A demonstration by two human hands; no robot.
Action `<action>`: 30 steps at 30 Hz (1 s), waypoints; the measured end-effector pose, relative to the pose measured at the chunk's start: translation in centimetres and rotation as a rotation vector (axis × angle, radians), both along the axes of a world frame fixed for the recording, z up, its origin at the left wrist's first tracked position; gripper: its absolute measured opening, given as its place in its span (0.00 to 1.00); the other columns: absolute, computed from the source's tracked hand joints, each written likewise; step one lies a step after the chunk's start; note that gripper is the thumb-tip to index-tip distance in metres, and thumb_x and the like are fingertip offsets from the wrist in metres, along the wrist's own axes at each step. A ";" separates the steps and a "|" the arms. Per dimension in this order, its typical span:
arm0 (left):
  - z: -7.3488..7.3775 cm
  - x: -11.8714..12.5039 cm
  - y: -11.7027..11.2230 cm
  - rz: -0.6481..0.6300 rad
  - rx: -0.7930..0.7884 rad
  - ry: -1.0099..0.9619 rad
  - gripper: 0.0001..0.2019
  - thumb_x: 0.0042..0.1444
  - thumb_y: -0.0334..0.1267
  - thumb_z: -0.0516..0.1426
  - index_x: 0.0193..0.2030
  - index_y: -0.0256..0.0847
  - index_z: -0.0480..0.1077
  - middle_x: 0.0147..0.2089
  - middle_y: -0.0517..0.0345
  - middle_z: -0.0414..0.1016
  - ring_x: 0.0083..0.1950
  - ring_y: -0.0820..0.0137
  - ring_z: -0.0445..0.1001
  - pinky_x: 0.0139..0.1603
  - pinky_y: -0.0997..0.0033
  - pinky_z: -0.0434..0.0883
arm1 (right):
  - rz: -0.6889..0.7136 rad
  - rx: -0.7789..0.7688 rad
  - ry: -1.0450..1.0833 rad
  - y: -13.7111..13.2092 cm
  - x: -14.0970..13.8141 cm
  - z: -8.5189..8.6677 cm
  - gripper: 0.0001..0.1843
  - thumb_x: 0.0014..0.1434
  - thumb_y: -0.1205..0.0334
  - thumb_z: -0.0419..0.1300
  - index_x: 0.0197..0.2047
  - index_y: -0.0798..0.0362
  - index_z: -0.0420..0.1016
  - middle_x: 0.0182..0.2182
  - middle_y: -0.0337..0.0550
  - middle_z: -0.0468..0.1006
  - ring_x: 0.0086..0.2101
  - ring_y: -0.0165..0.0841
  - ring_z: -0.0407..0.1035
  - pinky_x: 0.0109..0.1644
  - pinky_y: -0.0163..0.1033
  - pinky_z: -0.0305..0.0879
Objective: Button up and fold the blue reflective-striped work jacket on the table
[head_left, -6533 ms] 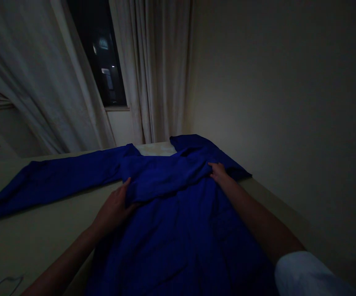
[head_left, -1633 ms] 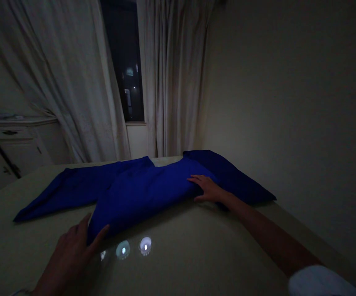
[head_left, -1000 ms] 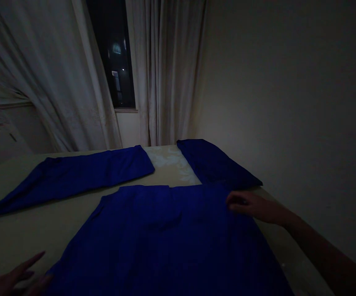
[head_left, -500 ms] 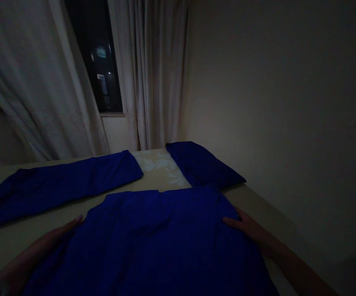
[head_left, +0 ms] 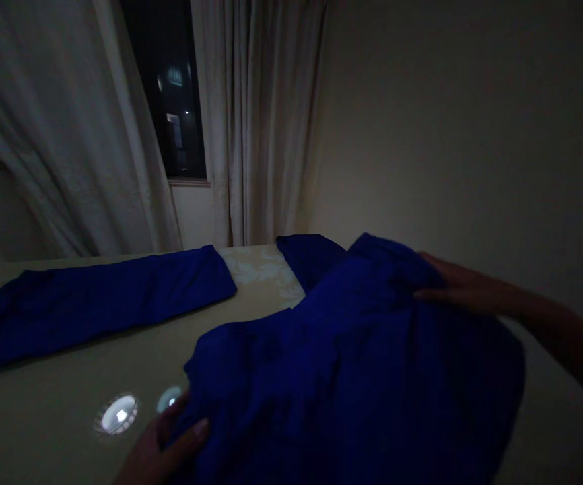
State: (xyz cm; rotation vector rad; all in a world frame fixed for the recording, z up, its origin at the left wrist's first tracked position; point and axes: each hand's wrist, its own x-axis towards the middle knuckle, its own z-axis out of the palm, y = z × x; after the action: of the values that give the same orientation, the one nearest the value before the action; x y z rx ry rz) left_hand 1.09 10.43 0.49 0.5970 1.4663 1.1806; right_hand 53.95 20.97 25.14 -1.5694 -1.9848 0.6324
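Blue garment (head_left: pixel 316 391), one: spans between the gripping fingers of left hand (head_left: pixel 153 451) and right hand (head_left: pixel 466 286); right end sits higher than half a second ago; second blue cloth (head_left: pixel 104 296): lies on tabletop (head_left: pixel 59 404), beyond left fingers

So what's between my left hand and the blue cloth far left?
In the head view: glossy tabletop with two bright round spots, apparently reflections, between your left hand and that blue cloth.
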 end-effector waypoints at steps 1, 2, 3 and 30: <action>0.5 4.2 -0.7 -0.023 0.035 -0.097 0.51 0.29 0.53 0.78 0.65 0.45 0.72 0.52 0.44 0.85 0.60 0.38 0.79 0.58 0.42 0.80 | 0.035 0.053 -0.083 3.7 -0.4 3.0 0.39 0.43 0.52 0.81 0.59 0.38 0.80 0.62 0.40 0.79 0.66 0.55 0.67 0.75 0.58 0.58; 1.1 8.4 -1.1 -0.064 0.083 -0.205 0.52 0.32 0.53 0.78 0.66 0.44 0.70 0.54 0.42 0.84 0.60 0.40 0.79 0.59 0.43 0.79 | 0.035 0.097 -0.148 7.5 -1.4 5.5 0.36 0.44 0.54 0.80 0.57 0.39 0.80 0.61 0.39 0.79 0.66 0.52 0.67 0.76 0.57 0.56; 1.7 12.4 -1.0 -0.127 0.147 -0.317 0.52 0.35 0.54 0.78 0.68 0.43 0.69 0.56 0.39 0.83 0.61 0.41 0.79 0.61 0.44 0.78 | 0.004 0.174 -0.171 11.0 -3.0 7.4 0.32 0.47 0.53 0.78 0.56 0.42 0.80 0.62 0.40 0.79 0.67 0.49 0.66 0.76 0.55 0.55; 4.5 -5.0 20.9 -0.434 -0.005 1.631 0.27 0.72 0.41 0.39 0.63 0.36 0.73 0.53 0.30 0.81 0.51 0.42 0.82 0.46 0.50 0.75 | 0.337 -0.091 0.039 -0.2 -18.4 -23.9 0.38 0.66 0.33 0.60 0.73 0.40 0.67 0.74 0.45 0.63 0.72 0.49 0.55 0.78 0.58 0.46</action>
State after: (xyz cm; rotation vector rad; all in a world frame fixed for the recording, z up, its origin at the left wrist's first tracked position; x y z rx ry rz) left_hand -3.86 31.31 4.97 2.0100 2.3721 0.1311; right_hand 35.53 20.78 1.28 -1.2687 -2.2391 0.8878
